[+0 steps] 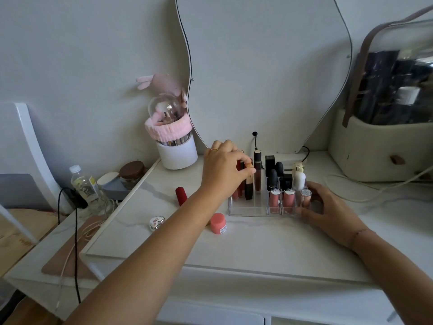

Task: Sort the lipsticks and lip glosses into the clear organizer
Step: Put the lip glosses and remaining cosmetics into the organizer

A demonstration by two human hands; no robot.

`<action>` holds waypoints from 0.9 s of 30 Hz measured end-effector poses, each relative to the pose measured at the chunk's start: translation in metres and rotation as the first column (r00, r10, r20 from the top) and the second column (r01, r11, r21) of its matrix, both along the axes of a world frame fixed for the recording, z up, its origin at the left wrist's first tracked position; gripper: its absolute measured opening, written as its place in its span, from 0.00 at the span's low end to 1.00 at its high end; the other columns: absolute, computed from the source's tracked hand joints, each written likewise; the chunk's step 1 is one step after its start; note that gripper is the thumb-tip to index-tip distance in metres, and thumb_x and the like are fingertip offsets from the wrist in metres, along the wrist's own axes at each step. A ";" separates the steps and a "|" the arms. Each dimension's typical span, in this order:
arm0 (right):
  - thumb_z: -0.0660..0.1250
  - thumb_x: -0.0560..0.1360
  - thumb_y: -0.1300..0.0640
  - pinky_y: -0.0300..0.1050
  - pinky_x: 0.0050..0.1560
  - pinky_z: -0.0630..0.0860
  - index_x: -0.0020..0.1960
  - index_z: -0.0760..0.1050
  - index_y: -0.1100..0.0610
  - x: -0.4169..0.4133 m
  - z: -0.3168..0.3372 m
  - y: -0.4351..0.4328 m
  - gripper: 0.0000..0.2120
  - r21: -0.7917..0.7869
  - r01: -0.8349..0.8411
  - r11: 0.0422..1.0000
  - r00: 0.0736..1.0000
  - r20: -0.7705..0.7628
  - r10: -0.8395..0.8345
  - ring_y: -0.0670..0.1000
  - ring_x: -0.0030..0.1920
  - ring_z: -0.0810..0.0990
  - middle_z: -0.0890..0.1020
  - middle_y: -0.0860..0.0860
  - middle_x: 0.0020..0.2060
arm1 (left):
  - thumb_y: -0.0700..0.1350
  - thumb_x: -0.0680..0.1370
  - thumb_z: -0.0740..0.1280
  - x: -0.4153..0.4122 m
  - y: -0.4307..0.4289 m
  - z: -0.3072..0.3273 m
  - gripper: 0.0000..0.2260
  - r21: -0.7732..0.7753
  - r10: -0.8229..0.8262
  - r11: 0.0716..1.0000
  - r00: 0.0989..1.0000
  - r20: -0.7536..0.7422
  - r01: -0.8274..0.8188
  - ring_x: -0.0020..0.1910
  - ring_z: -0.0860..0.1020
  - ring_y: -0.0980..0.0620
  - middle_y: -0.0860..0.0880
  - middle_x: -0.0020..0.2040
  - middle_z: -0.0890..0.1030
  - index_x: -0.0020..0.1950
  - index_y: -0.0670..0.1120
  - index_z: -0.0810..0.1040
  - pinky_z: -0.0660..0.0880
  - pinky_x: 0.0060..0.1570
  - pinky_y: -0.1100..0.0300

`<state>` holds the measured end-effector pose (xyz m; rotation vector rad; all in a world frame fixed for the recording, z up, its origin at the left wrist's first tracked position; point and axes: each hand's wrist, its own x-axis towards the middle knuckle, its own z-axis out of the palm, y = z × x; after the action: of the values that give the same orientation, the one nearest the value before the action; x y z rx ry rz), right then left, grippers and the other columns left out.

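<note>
A clear organizer (248,211) stands on the white vanity top, holding several lipsticks and lip glosses upright. My left hand (222,170) is over its left compartments, fingers pinched on the top of a black-and-gold lipstick (248,191) that stands in a slot. A tall dark lip gloss (257,172) stands just right of it. My right hand (328,209) grips the organizer's right front corner, beside a rose-gold capped tube (305,197). Loose on the table to the left lie a red lipstick (181,195) and a pink capped tube (218,223).
A silver heart-shaped case (156,222) lies near the pink tube. A white brush holder (177,153) with a clear dome stands at the back left under a wavy mirror (257,66). A beige bag (375,148) fills the back right. A water bottle (85,184) and cables sit off the left edge.
</note>
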<state>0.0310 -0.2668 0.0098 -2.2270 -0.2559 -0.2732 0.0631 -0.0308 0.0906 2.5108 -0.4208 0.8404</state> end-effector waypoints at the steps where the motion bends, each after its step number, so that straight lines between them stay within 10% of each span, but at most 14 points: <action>1: 0.75 0.67 0.53 0.39 0.53 0.68 0.67 0.67 0.52 0.000 0.000 0.000 0.31 0.001 0.001 1.000 1.000 0.000 -0.001 0.46 0.54 0.77 0.79 0.47 0.53 | 0.53 0.66 0.75 0.001 0.000 -0.001 0.08 0.022 0.007 1.000 1.000 0.009 -0.007 0.50 0.70 0.48 0.50 0.45 0.77 0.41 0.51 0.83 0.60 0.49 0.56; 15: 0.74 0.67 0.51 0.40 0.53 0.68 0.67 0.66 0.51 0.001 -0.002 0.000 0.32 -0.017 0.008 1.000 1.000 -0.011 -0.008 0.47 0.54 0.77 0.78 0.47 0.54 | 0.51 0.67 0.74 0.011 0.005 -0.003 0.08 0.102 0.007 0.995 0.994 0.107 -0.018 0.51 0.70 0.47 0.50 0.46 0.76 0.45 0.53 0.83 0.55 0.47 0.60; 22: 0.74 0.67 0.51 0.40 0.52 0.68 0.67 0.66 0.51 0.002 -0.003 -0.001 0.32 -0.023 0.004 1.000 1.000 -0.003 -0.004 0.47 0.53 0.76 0.78 0.46 0.53 | 0.58 0.66 0.73 0.003 0.041 0.000 0.16 -0.176 -0.002 0.984 0.996 0.092 0.018 0.53 0.73 0.51 0.51 0.51 0.77 0.50 0.51 0.81 0.66 0.55 0.53; 27: 0.74 0.67 0.52 0.40 0.52 0.67 0.67 0.66 0.50 0.002 -0.004 -0.001 0.31 -0.029 0.001 1.000 1.000 0.003 -0.001 0.45 0.52 0.76 0.77 0.44 0.52 | 0.58 0.71 0.70 0.007 0.126 -0.018 0.23 -0.126 0.290 0.926 0.885 -0.363 -0.355 0.65 0.68 0.43 0.45 0.62 0.74 0.61 0.47 0.75 0.65 0.64 0.49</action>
<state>0.0330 -0.2681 0.0056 -2.2552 -0.2621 -0.2753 0.0700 0.0956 0.0725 2.5102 0.1946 0.5113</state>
